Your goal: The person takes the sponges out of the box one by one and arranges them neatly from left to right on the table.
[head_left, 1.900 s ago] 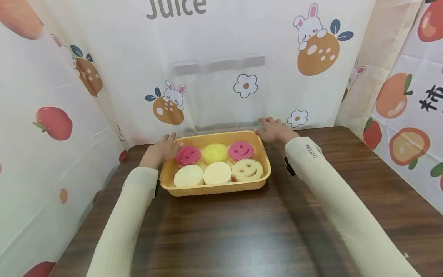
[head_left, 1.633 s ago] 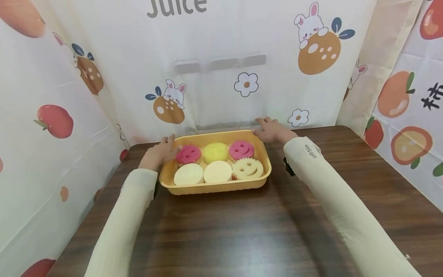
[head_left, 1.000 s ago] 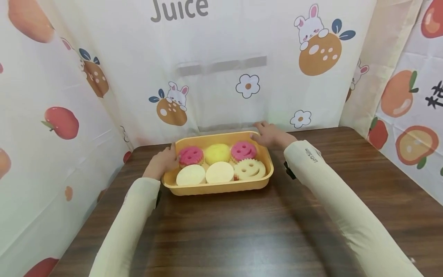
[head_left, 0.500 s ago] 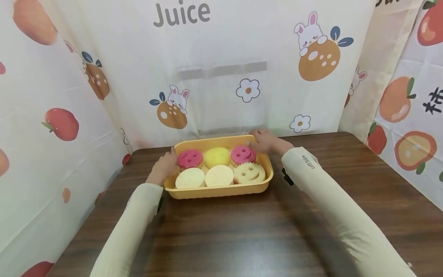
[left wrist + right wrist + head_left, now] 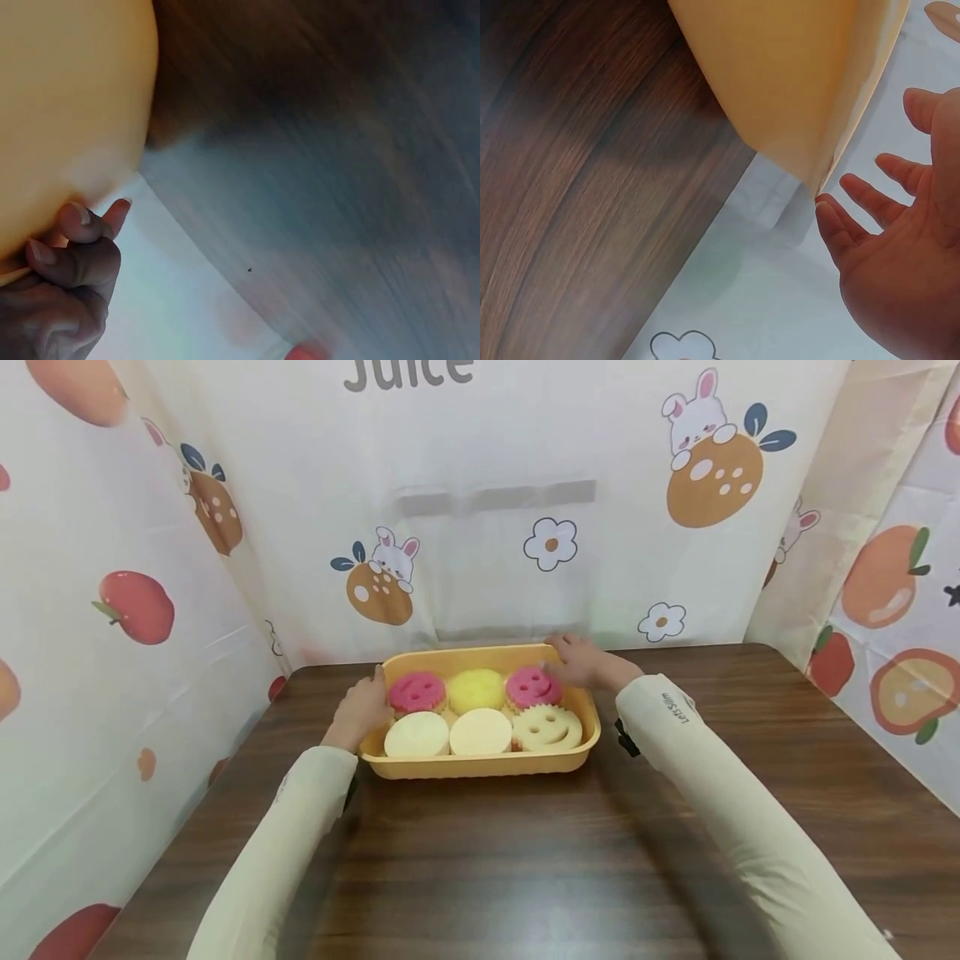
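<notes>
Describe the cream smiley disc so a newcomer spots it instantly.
On the brown table, find the yellow tray. In its near row, take the right-end disc. It's the only cream one with a smile; the other cream discs are plain.

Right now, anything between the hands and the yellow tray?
Nothing visible. The left hand grips the left side of the yellow tray; the right hand is open at its far right corner, with no object between. The round pieces sit inside the tray.
</notes>
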Motion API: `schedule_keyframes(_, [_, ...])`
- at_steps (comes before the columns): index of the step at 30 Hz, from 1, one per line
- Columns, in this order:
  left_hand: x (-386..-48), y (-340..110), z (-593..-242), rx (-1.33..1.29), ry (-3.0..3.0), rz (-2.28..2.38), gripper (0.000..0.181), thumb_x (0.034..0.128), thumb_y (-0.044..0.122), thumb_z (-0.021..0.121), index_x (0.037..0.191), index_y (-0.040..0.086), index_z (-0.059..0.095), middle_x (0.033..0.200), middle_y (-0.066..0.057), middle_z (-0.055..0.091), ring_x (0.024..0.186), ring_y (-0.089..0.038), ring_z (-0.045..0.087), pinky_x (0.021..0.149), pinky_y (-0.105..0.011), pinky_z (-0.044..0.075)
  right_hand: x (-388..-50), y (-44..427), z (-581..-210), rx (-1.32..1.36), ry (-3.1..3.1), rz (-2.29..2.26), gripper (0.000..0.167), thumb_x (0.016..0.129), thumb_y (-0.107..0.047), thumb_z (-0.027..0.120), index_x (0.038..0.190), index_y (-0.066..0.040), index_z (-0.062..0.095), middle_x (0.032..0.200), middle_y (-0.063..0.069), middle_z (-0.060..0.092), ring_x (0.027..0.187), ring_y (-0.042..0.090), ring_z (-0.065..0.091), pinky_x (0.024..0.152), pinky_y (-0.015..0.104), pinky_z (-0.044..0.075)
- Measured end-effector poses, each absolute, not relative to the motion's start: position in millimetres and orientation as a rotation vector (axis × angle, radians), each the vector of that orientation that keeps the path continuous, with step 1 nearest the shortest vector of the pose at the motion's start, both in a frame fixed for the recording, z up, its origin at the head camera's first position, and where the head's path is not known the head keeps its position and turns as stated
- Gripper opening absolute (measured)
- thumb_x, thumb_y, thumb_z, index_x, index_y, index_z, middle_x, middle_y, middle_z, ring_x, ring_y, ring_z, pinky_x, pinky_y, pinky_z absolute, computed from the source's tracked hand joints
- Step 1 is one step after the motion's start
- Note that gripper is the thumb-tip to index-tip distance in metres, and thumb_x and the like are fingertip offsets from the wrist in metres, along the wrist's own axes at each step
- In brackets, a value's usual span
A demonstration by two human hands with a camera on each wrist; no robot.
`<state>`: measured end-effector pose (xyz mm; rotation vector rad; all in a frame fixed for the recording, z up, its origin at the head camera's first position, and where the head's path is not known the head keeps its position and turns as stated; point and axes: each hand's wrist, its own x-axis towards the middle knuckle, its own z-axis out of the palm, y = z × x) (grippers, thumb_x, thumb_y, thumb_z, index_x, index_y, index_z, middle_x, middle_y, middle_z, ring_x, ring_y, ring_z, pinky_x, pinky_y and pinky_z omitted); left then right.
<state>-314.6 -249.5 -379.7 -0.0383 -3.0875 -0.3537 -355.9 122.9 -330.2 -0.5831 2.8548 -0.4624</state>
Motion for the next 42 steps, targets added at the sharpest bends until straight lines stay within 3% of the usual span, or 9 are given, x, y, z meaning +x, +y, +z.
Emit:
schedule_keyframes(23, [-310, -233, -372, 0.033, -3.074, -0.421, 0.085, 0.0919, 0.020, 0.063, 0.156, -0.006, 0.013, 0.142, -0.030, 0.049, 0.122, -0.048, 0.057, 0.100, -0.060, 0.047, -372, 113, -313, -0.599, 2.777, -0.347, 0.067, 0.103, -0.041, 0.044, 0.158, -0.009, 0.021, 0.164, 0.022, 0.016, 0.152, 0.042, 0.016, 0.121, 0.061, 0.018])
schedule_keyframes(33, [-304, -239, -377, 0.062, -3.096, -0.432, 0.083, 0.0924, 0.020, 0.064, 0.155, -0.006, 0.016, 0.143, -0.030, 0.049, 0.125, -0.049, 0.054, 0.102, -0.061, 0.045, -375, 100, -329, -0.576, 2.760, -0.275, 0.069, 0.101, -0.045, 0.046, 0.158, -0.013, 0.023, 0.164, 0.021, 0.019, 0.151, 0.043, 0.020, 0.119, 0.063, 0.020])
schedule_keyframes(42, [-309, -243, -377, 0.057, -3.083, -0.392, 0.081, 0.0926, 0.020, 0.063, 0.155, -0.006, 0.019, 0.140, -0.029, 0.052, 0.122, -0.048, 0.056, 0.101, -0.060, 0.047, -373, 99, -340, -0.621, 2.730, -0.272, 0.069, 0.104, -0.043, 0.040, 0.158, -0.007, 0.017, 0.163, 0.025, 0.015, 0.152, 0.043, 0.018, 0.121, 0.060, 0.019])
